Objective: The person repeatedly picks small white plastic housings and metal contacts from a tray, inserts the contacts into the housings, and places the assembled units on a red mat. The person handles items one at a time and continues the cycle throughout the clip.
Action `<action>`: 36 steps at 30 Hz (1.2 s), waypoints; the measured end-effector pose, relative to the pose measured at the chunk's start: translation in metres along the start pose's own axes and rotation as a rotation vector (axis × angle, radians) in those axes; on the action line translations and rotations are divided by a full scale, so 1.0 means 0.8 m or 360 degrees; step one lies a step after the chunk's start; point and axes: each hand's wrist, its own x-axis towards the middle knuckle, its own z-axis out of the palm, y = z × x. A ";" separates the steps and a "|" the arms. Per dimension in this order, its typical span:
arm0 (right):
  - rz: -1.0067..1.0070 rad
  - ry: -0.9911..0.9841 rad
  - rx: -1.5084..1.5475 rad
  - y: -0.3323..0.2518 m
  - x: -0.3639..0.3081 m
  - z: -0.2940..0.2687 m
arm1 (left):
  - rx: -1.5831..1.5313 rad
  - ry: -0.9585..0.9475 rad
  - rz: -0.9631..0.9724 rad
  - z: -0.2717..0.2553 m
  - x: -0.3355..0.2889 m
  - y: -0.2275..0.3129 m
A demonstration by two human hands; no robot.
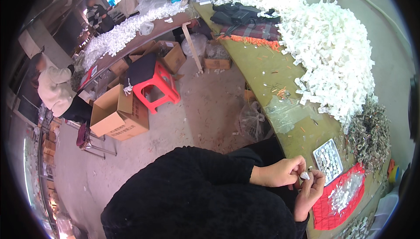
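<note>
Small white piece (305, 175) sits between left hand (280, 173) and right hand (310, 191), at near edge of bench (258, 75); both hands' grip looks pinched on it, fingertips close together. Work appears midway: one piece in hand, tray (338, 155) just beyond well filled with pale rounds (328, 159); white heap (332, 59) along bench's wall-side edge likely left to handle; finished count, cannot tell. Piece looks compact, rounded, dark bit (309, 168) beside it; finer detail too small to read.

printed characters (124, 128), on an open cardboard box (105, 110), too small to read
</note>
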 end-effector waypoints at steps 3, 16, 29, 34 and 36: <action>0.0005 0.0111 0.0179 0.005 -0.003 0.005 | 0.0076 0.0045 0.0245 0.005 -0.001 -0.008; 0.0127 0.0025 0.0256 -0.011 -0.013 0.011 | 0.0130 0.0188 0.0017 -0.006 -0.002 -0.001; 0.0555 -0.0220 0.0907 -0.027 -0.007 -0.005 | -0.0222 -0.0175 -0.0238 -0.019 0.002 0.013; 0.0776 -0.0162 0.1169 -0.034 -0.008 -0.005 | -0.0243 -0.0161 -0.0075 -0.016 0.001 0.009; 0.0874 -0.0210 0.1263 -0.038 -0.007 -0.009 | -0.0184 -0.0159 -0.0096 -0.017 0.001 0.008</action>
